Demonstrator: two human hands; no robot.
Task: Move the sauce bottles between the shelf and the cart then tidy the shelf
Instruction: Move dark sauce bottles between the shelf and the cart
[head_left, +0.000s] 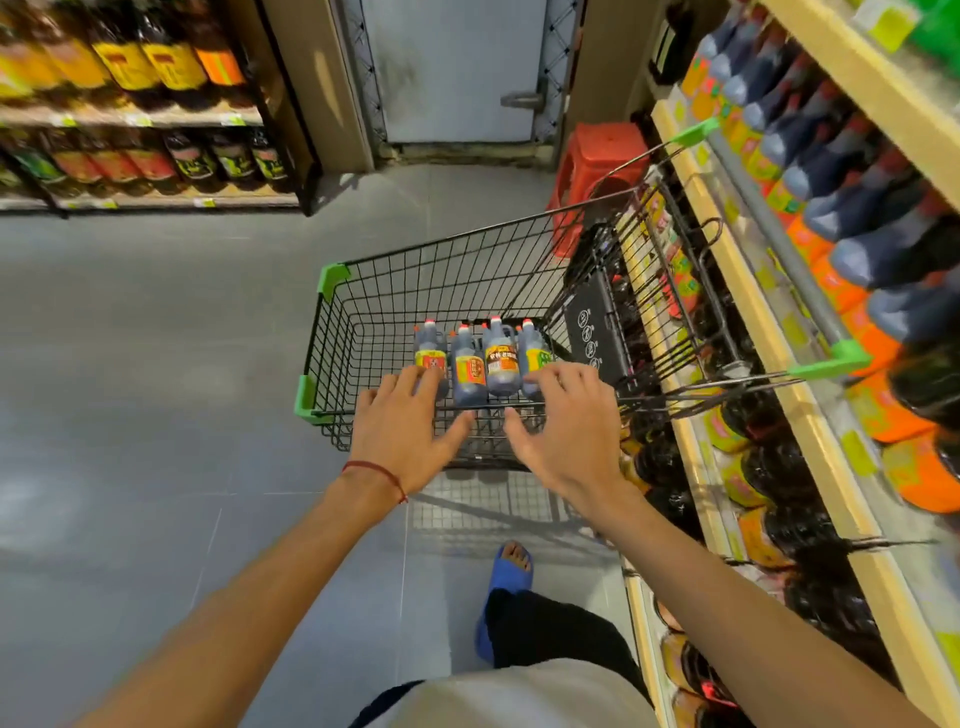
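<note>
A black wire shopping cart (332, 332) with green corners stands in the aisle against the shelf (810, 395) on the right. Several dark sauce bottles (470, 364) with red caps stand in a row inside the cart near its front edge. My left hand (402, 428) hovers over the cart's near rim with fingers spread, above the leftmost bottle. My right hand (563, 426) is beside it with fingers spread, over the rightmost bottle. Neither hand holds anything. The shelf carries rows of dark sauce bottles with orange and yellow labels.
A red plastic stool (587, 171) stands beyond the cart by a grey door (452, 67). Another shelf of bottles (130, 104) lines the far left. My foot in a blue sandal (506, 577) is on the grey floor behind the cart.
</note>
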